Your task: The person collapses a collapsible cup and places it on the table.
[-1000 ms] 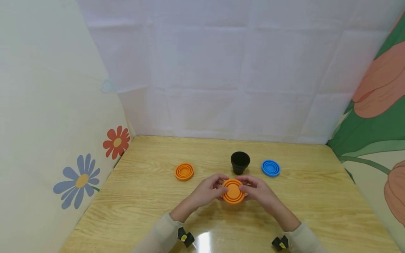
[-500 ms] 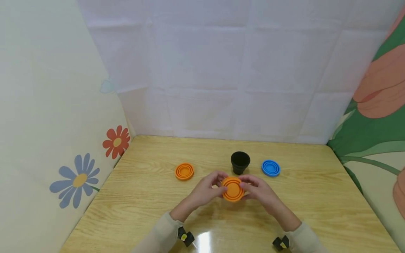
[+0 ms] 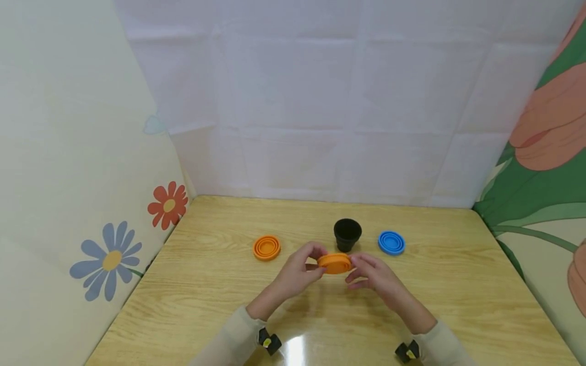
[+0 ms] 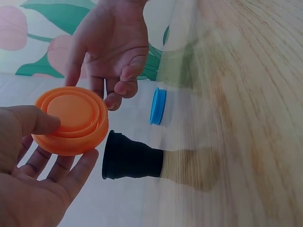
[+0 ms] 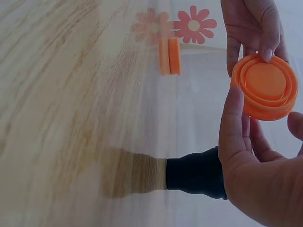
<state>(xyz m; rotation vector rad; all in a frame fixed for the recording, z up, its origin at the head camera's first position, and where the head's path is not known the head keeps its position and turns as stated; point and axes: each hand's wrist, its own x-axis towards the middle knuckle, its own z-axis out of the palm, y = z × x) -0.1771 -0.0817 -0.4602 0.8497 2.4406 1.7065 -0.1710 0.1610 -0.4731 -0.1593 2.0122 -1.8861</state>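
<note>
A flattened orange collapsible cup (image 3: 335,264) is held up over the table, tipped so that it looks thin from the head. My left hand (image 3: 296,273) pinches it, thumb on the ringed face and fingers behind, as the left wrist view shows on the collapsed cup (image 4: 71,113). On the other side, my right hand (image 3: 379,279) has loosely bent fingers with a fingertip at the cup's edge; its thumb (image 5: 296,125) stands apart from the cup. Just beyond the hands a black cup (image 3: 347,235) stands upright, expanded, mouth up.
On the wooden table (image 3: 206,305), a second flattened orange cup (image 3: 267,248) lies to the left and a flattened blue cup (image 3: 391,243) to the right of the black one. A white cloth (image 3: 293,101) hangs behind the table, with flower-printed cloths at both sides.
The orange cup has tilted from face-on to nearly edge-on and risen slightly in view. My right thumb has come off its face, while the left hand keeps its pinch.
</note>
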